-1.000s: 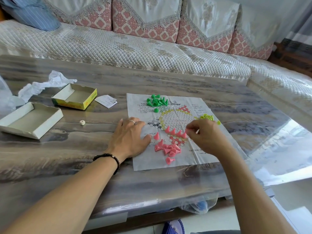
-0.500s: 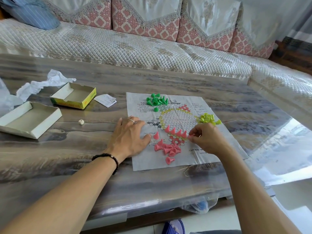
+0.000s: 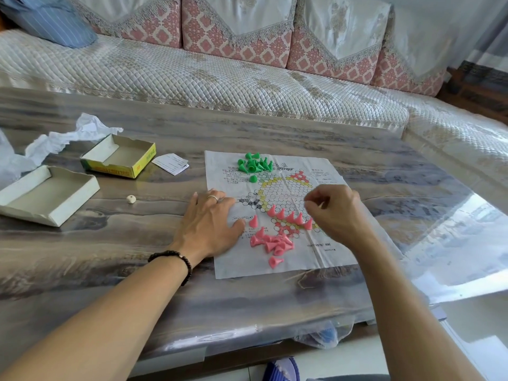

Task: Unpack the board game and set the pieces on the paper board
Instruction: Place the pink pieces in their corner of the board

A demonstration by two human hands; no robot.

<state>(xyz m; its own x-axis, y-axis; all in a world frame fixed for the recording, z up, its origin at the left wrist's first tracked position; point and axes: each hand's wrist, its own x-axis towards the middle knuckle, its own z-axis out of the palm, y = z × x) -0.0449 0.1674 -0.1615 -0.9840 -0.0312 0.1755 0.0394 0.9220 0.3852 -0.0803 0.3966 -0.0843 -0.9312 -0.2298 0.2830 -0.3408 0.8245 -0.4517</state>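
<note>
Where cupped, right hand contents unclear

Light: bright daylight from the right.
Glare: pale sheen on the table at its right end.
Edges: wide-angle bending; slightly soft.

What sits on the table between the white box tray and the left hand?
In the head view, only a small cream die lies on the bare table between the white box tray and the left hand.
</note>
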